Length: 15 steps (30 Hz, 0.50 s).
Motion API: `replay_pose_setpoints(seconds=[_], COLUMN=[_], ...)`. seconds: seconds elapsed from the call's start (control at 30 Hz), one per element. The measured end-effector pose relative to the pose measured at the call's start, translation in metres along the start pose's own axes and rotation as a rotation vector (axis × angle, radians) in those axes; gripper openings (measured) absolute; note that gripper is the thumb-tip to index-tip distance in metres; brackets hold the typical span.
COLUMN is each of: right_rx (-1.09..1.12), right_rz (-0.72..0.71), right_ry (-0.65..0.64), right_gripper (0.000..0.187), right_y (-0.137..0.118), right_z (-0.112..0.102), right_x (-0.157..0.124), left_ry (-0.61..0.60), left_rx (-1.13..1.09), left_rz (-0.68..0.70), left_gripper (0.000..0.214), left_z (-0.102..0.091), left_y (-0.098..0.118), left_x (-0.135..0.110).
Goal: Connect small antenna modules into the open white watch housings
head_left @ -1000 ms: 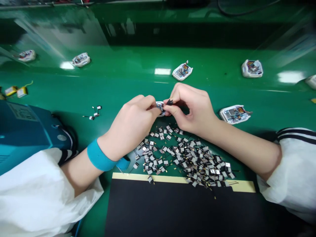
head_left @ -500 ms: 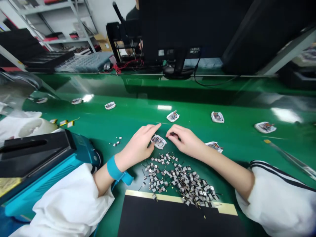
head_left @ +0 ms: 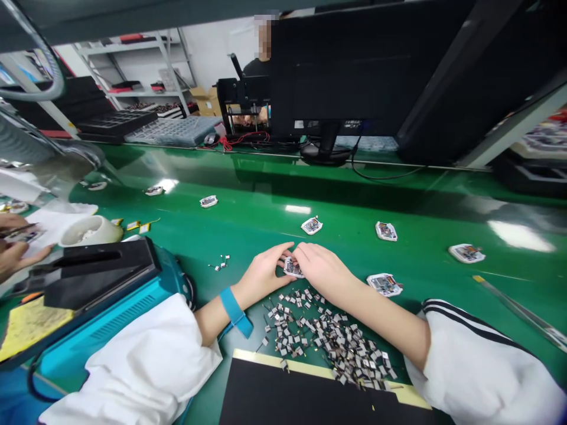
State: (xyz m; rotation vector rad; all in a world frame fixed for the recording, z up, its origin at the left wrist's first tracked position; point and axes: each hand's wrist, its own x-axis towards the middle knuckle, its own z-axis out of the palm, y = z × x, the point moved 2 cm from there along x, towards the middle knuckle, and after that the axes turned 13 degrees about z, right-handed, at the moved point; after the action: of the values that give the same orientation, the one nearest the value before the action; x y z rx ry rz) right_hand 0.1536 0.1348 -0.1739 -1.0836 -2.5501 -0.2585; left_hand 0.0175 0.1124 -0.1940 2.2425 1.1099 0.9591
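Observation:
A small white-rimmed housing with a circuit board inside [head_left: 291, 268] lies on the green bench mat between my hands. My left hand [head_left: 267, 269] grips its left side, with the thumb below and the fingers above. Over its right part bends my right hand [head_left: 322, 267], fingers closed against the board; their tips, and anything pinched in them, are hidden. Just nearer to me spreads a heap of small grey rectangular parts with short wire leads [head_left: 349, 345]. A blue wrist strap [head_left: 236, 311] is round my left wrist.
Similar housings [head_left: 384, 284] are spaced over the mat. Tweezers [head_left: 518, 307] lie at right. A teal and black machine [head_left: 110, 319] stands at left, near a white bowl [head_left: 91, 231] and a co-worker's hand [head_left: 18, 254]. A monitor [head_left: 341, 77] stands behind.
My right hand has come left onto the housing, and my left fingers have closed round its edge. The view has tilted up, and a co-worker's hand now shows at left.

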Motion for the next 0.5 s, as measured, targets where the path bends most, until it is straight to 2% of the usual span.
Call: replay_pose_setpoints(seconds=[0.1, 0.3, 0.5], right_rx=[-0.006, 0.026, 0.200], right_rz=[-0.017, -0.085, -0.089], right_ry=[0.024, 0.095, 0.113], right_gripper=[0.008, 0.020, 0.024], right_y=[0.001, 0.006, 0.012], right_z=[-0.001, 0.003, 0.011], right_x=[0.001, -0.001, 0.001], left_ry=[0.041, 0.063, 0.054], left_rx=[-0.056, -0.131, -0.199], left_rz=[-0.015, -0.035, -0.020], left_gripper=[0.056, 0.057, 0.059], left_z=[0.000, -0.004, -0.003], left_y=[0.000, 0.000, -0.001], left_x=[0.001, 0.001, 0.000])
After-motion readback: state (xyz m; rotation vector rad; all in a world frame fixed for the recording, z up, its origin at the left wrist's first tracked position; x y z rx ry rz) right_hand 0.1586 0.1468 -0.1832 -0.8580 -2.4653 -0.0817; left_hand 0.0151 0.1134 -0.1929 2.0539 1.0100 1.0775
